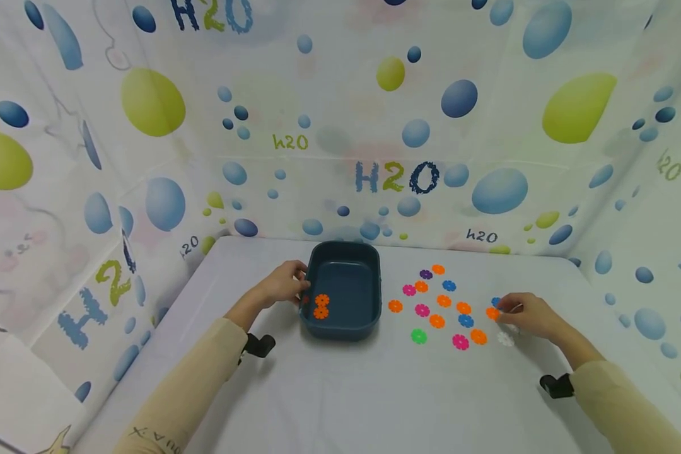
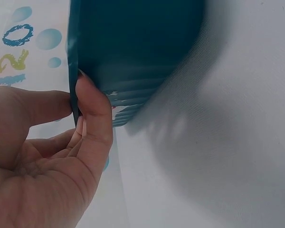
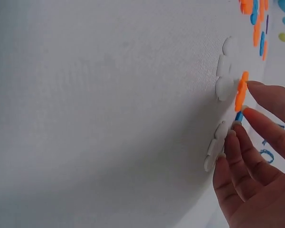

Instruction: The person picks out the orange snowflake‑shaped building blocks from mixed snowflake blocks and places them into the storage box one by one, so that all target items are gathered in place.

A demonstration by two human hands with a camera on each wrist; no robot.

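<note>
My left hand [image 1: 284, 282] pinches the left rim of a dark teal plastic bin [image 1: 346, 328], thumb on one side of the wall and fingers on the other. The left wrist view shows this wall [image 2: 133, 52] close up. Two orange flower-shaped discs [image 1: 321, 300] lie in the bin, near its left side. At the right end of the scattered discs, my right hand [image 1: 530, 315] has thumb and index finger at opposite edges of an orange flower-shaped disc [image 3: 242, 91]. A blue disc [image 3: 239, 116] lies just behind it, and white discs [image 3: 223, 88] lie beside the fingers.
Between bin and right hand lie several flower-shaped discs: orange [image 1: 436, 321], pink [image 1: 460, 342], blue [image 1: 449, 285], purple [image 1: 426, 274] and green [image 1: 419, 336]. A white cloth [image 1: 386, 397] covers the table. Behind it hangs a dotted curtain [image 1: 340, 94].
</note>
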